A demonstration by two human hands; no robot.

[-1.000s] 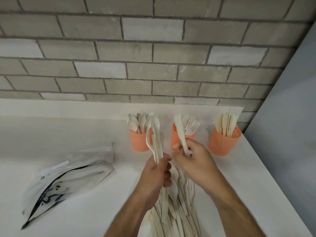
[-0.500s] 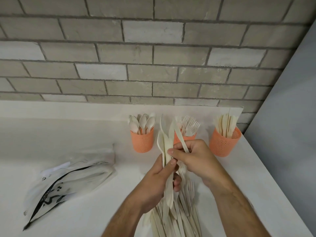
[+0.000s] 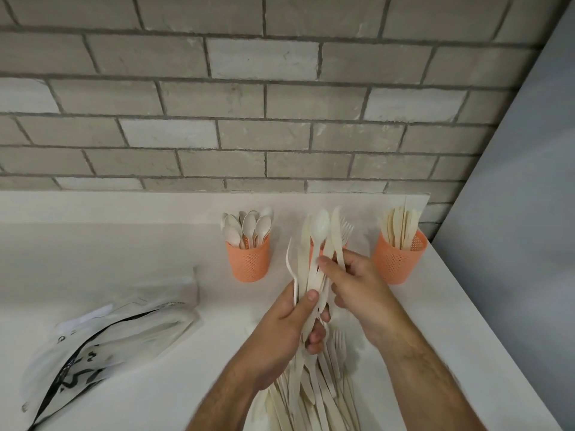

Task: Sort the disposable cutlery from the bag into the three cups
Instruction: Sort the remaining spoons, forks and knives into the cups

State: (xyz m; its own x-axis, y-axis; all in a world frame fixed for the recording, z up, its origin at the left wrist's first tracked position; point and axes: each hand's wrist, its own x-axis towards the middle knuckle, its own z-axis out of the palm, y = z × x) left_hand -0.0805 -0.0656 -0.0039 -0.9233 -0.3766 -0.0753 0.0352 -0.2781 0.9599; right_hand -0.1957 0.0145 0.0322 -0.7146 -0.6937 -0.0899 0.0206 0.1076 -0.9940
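Note:
My left hand (image 3: 280, 331) grips an upright bunch of cream cutlery (image 3: 314, 259) holding a spoon, a fork and knives. My right hand (image 3: 357, 287) pinches the same bunch from the right, fingertips on the stems. Three orange perforated cups stand at the back: the left cup (image 3: 248, 259) holds spoons, the middle cup (image 3: 343, 244) with forks is mostly hidden behind the bunch, the right cup (image 3: 396, 262) holds knives. A loose pile of cutlery (image 3: 314, 387) lies on the white counter under my hands.
A crumpled clear plastic bag (image 3: 102, 340) with black print lies flat at the left. The white counter (image 3: 155, 244) ends at a brick wall behind and at a slanted edge on the right, beside a grey wall (image 3: 513, 213).
My right hand has moved from holding its own piece to meeting the bunch in my left hand. The bunch has shifted right, in front of the middle cup.

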